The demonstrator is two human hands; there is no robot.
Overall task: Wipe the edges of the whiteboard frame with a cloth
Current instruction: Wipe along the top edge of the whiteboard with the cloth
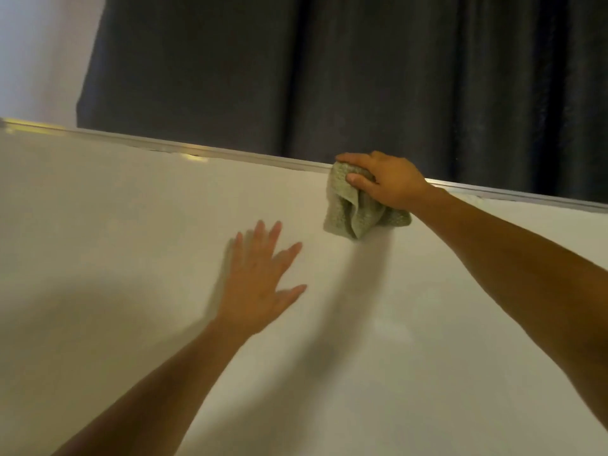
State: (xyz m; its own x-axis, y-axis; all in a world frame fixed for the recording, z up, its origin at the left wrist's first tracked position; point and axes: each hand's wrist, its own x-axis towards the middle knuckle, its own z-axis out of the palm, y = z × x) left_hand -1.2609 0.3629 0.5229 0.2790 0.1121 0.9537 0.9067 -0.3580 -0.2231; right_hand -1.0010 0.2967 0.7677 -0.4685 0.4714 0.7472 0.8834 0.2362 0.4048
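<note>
The whiteboard (131, 241) fills the lower part of the view. Its metal top frame edge (230, 153) slants down from left to right. A pale green cloth (353, 209) is pressed against that top edge, and my right hand (388, 182) is closed over it, fingers hooked on the frame. Part of the cloth hangs down onto the white surface. My left hand (260, 281) lies flat on the board, fingers spread, below and left of the cloth. It holds nothing.
A dark curtain (362, 70) hangs behind the board, above the top edge. A pale wall (36, 54) shows at the upper left. The frame continues right past my forearm (533, 200).
</note>
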